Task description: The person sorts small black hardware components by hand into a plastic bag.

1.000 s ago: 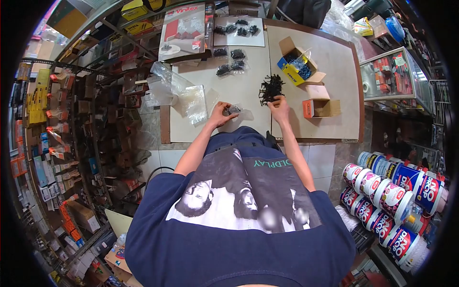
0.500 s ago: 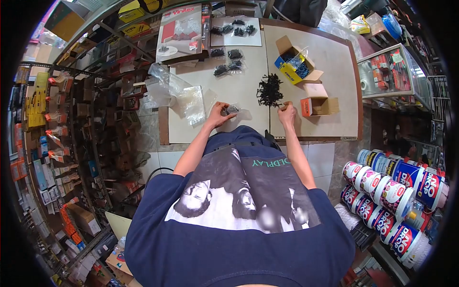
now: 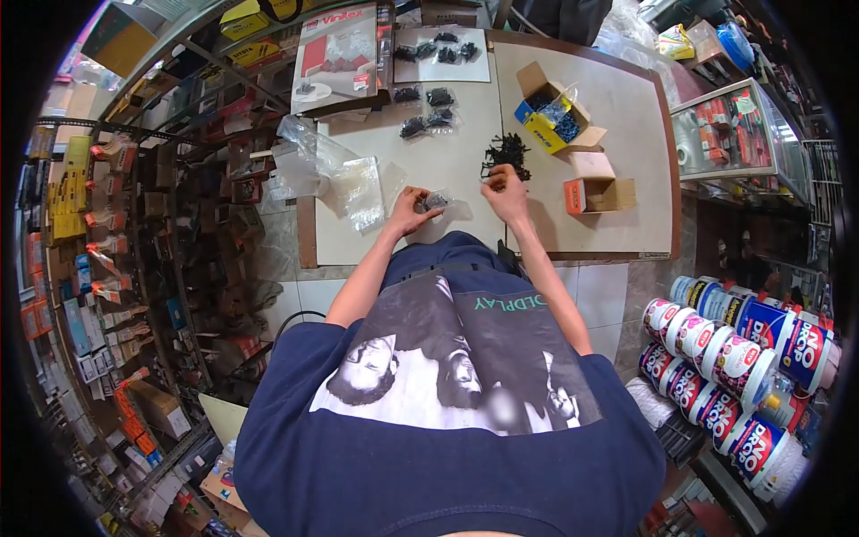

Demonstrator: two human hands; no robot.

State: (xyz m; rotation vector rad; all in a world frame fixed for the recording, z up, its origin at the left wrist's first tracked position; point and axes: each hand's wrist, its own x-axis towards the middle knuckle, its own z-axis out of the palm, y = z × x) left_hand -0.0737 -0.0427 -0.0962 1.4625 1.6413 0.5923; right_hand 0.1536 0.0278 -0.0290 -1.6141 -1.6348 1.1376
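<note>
My left hand pinches a small clear plastic bag with some dark pieces inside, low over the table's near edge. Fingers drawn together, my right hand is at the near side of a pile of small black screws. Whatever sits between those fingertips is too small to make out. Filled bags of black screws lie farther back, and several more rest on a white sheet. Left of my left hand is a stack of flat clear bags.
On the right of the pale table are an open yellow and blue box of screws and an open orange box. A large Vinilex box stands at back left. Shelves line the left; paint tubs are stacked right.
My right hand has moved left and slightly away from me, from beside the orange box to the near edge of the screw pile. My left hand stays with the bag.
</note>
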